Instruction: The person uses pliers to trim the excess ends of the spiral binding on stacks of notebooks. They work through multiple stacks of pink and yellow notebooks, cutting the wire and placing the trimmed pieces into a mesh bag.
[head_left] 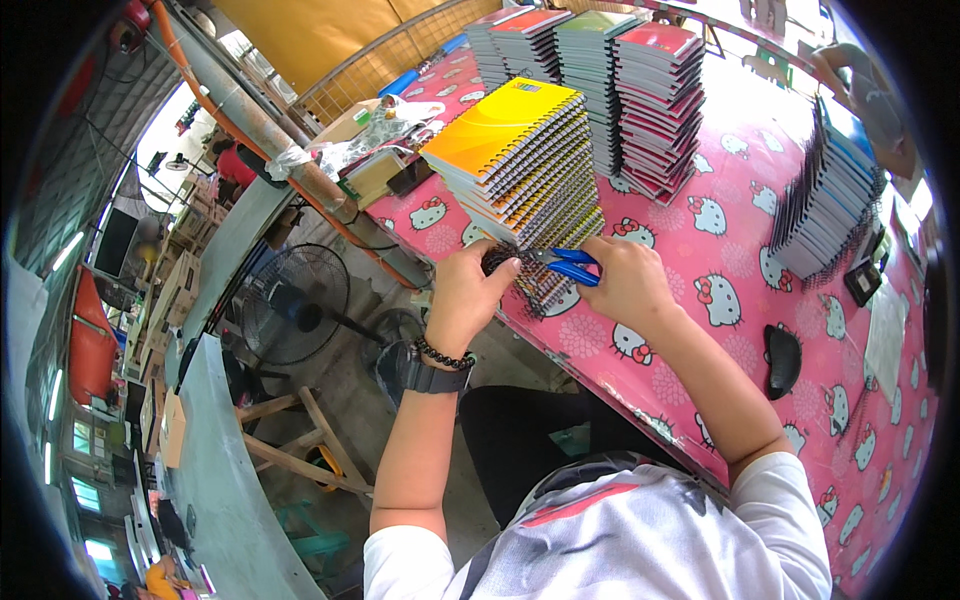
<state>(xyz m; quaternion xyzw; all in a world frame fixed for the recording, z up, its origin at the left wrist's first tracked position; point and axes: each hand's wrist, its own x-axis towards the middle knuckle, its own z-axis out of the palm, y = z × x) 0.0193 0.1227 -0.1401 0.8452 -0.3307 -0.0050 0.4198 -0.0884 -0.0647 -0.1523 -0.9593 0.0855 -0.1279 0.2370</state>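
Note:
My left hand [470,295] pinches the black spiral wire at the near end of a spiral notebook [545,285] that lies on the pink patterned tablecloth [720,230]. A dark watch and a bead bracelet ring that wrist. My right hand [630,280] grips blue-handled pliers [572,266], their tips at the same wire end. Just behind both hands rises a leaning stack of spiral notebooks [525,160] with an orange and yellow cover on top.
Taller stacks of notebooks [600,80] stand at the back, and another slanted stack [825,205] at the right. A black object [782,358] lies on the cloth. A floor fan [290,305] stands to the left, below the table edge. Another person's arm [865,90] reaches in top right.

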